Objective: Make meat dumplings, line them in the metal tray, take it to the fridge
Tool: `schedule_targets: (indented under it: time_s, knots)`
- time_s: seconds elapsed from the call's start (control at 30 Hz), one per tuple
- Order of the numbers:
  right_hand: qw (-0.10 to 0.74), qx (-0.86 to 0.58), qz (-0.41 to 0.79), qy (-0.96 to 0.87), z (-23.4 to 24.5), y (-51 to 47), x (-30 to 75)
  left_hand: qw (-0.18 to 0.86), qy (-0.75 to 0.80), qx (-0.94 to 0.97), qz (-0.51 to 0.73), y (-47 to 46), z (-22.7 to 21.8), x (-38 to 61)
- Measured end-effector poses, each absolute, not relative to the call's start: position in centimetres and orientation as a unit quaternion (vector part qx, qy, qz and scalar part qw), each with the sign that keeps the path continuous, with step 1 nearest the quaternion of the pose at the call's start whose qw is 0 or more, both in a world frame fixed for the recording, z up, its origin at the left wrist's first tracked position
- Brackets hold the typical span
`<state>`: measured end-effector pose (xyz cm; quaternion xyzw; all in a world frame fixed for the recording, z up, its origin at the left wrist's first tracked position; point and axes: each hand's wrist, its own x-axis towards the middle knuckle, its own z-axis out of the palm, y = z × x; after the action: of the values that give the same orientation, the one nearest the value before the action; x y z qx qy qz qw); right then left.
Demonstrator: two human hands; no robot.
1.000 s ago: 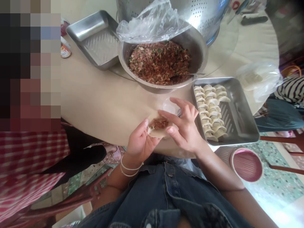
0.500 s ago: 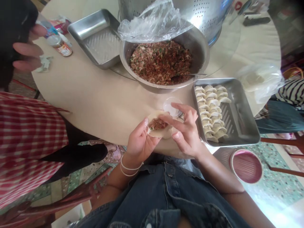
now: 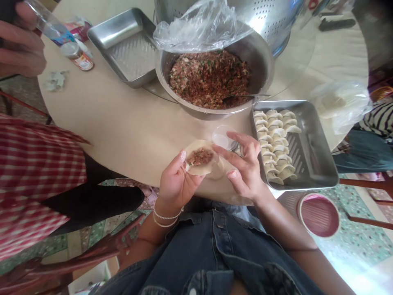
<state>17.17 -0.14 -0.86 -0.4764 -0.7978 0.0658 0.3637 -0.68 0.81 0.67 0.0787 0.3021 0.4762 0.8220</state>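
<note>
My left hand (image 3: 176, 182) holds a round dumpling wrapper (image 3: 196, 167) from below, its thumb on the near left rim. A mound of meat filling (image 3: 200, 156) lies in the middle of the wrapper. To the right, my right hand (image 3: 245, 166) has its fingers apart, the index fingertip close to the wrapper's right edge; whether it touches I cannot tell. Just beyond that hand is a small clear dish (image 3: 221, 137), partly covered by the fingers. Another pale wrapper (image 3: 218, 171) seems to lie on the table under the held one.
A steel bowl of filling (image 3: 211, 82) with a spoon and plastic film stands ahead. Folded dumplings (image 3: 276, 143) fill part of the right tray (image 3: 319, 180). A second tray (image 3: 132, 49) and jar (image 3: 78, 57) stand left. Another person's hand (image 3: 23, 45) shows at upper left.
My right hand has drawn back to the right, its index finger leaving the filling. My left hand has shifted slightly left with the wrapper. The other person's hand at upper left has moved.
</note>
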Motion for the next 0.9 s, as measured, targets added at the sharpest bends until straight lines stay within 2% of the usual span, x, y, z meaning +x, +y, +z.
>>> schedule_targets:
  time_s: [0.33,0.47,0.57,0.73,0.8,0.9]
  knots:
    - [0.314,-0.435,0.128,-0.834,0.6,0.5,15.8,0.857,0.277,0.107,0.421,0.4,1.0,-0.4]
    - [0.33,-0.531,0.086,-0.776,0.7,1.5,16.3,0.819,0.31,0.112,0.469,0.2,1.1,-1.5]
    - [0.262,-0.612,0.04,-0.745,-0.2,2.7,16.6,0.788,0.322,0.116,0.512,-0.1,1.3,-2.2]
    - [0.168,-0.63,0.02,-0.758,-1.5,3.8,16.3,0.779,0.319,0.126,0.526,-0.1,1.4,-2.4]
    - [0.17,-0.628,0.019,-0.76,-1.2,3.6,16.3,0.781,0.317,0.128,0.523,-0.1,1.4,-2.3]
    - [0.237,-0.6,0.027,-0.763,0.0,2.6,15.9,0.786,0.31,0.127,0.52,-0.1,1.4,-2.0]
